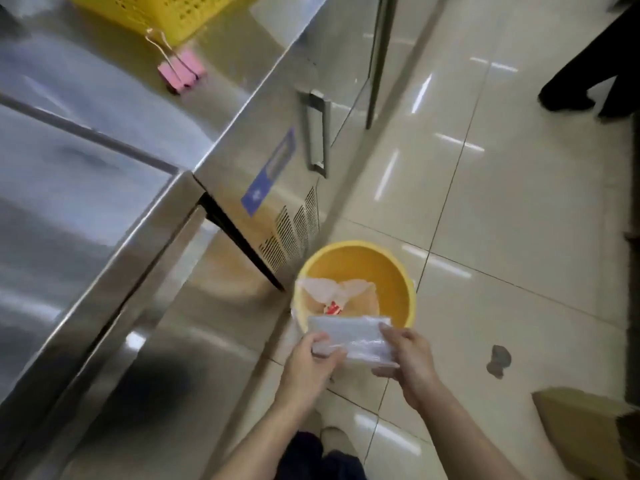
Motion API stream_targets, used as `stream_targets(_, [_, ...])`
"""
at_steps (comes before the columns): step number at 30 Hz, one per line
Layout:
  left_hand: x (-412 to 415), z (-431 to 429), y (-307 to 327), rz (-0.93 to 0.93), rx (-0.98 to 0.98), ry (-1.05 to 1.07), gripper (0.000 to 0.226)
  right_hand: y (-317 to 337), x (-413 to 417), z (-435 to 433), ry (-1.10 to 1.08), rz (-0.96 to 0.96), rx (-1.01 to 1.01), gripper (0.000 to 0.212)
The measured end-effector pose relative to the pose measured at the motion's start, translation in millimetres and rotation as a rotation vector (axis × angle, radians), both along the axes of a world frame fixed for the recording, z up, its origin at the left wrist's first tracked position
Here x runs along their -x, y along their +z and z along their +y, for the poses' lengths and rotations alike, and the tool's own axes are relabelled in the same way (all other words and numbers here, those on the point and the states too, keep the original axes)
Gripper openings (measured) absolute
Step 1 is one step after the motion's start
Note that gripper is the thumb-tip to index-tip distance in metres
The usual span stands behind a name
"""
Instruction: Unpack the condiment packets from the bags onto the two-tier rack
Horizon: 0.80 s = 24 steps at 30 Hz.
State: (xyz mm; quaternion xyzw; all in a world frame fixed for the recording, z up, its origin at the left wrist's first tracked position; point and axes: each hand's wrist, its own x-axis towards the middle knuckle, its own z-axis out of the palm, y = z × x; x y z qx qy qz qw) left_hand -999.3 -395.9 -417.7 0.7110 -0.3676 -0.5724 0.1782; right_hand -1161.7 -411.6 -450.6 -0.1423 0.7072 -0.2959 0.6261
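No text can be read anywhere in this view. A blue label (268, 173) is stuck on the steel front of the cabinet (242, 140), beside its handle, and it carries pale marks, but blur leaves them illegible. A small red and white scrap (333, 309) lies among the crumpled plastic in the yellow bin (398, 271); its print is too small and smeared to make out. The clear plastic bag (349, 336) held above the bin shows no lettering.
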Motion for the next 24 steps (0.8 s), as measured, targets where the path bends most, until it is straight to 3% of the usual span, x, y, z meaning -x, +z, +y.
stream_targets(4, [7,-34,-98,-0.14,0.057,-0.114,0.039,-77,11,-22,0.075,-0.136,0.043,0.04])
stream_targets(6, [10,-45,-142,-0.272,0.118,-0.18,0.041,-119,6,-31,0.069,-0.067,0.052,0.033])
stream_targets(9, [13,-55,-201,-0.606,0.234,-0.467,0.038,-176,-7,-44,0.002,0.004,0.0,0.024])
stream_targets(13, [8,-71,-261,-0.93,0.226,-0.798,0.046,-244,-23,-55,0.1,0.121,-0.094,0.043])
stream_targets(17, [-4,-83,-285,-0.986,0.109,-1.025,0.069,-274,-28,-64,0.377,0.24,-0.129,0.073])
stream_targets(21, [-17,-78,-251,-0.876,0.257,-0.949,0.065,-239,-23,-66,0.606,0.481,-0.048,0.061])
stream_targets(24, [-33,-74,-201,-0.852,0.32,-0.85,0.062,-188,-18,-62,0.712,0.595,0.091,0.065])
